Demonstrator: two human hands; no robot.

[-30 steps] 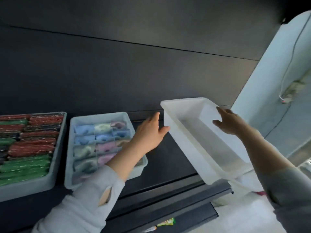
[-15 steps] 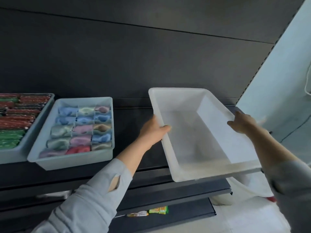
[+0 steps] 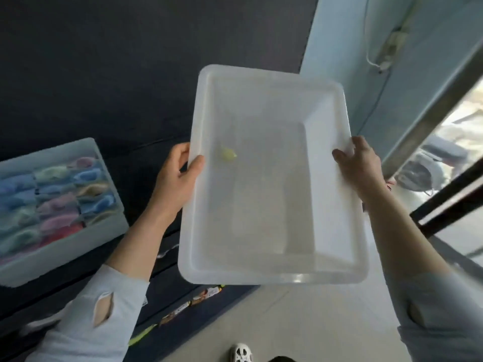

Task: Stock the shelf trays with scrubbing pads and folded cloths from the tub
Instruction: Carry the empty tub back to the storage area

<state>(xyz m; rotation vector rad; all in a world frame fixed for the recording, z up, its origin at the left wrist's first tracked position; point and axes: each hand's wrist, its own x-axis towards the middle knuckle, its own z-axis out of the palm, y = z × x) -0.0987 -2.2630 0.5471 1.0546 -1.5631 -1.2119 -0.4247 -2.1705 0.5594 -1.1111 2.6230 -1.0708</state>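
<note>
A white translucent tub [image 3: 271,276] is held in the air in front of the dark shelf, its opening facing me. Only a small yellowish scrap [image 3: 228,154] shows inside it. My left hand [image 3: 177,176] grips the tub's left rim, thumb over the edge. On the right rim, my right hand [image 3: 359,163] holds the same way. On the shelf at the left sits a grey tray [image 3: 65,253] packed with rows of pastel folded cloths [image 3: 57,189].
A dark back panel [image 3: 117,61] rises behind the shelf. A lower shelf lip carries small packets [image 3: 190,304]. A pale blue wall with a cable [image 3: 386,56] is on the right, beside a glass door. Light floor and my shoe [image 3: 241,354] lie below.
The tub has come off the shelf and swung up toward me, held by both hands. My view has dropped and shifted right, so the tray of red and green pads is out of sight.
</note>
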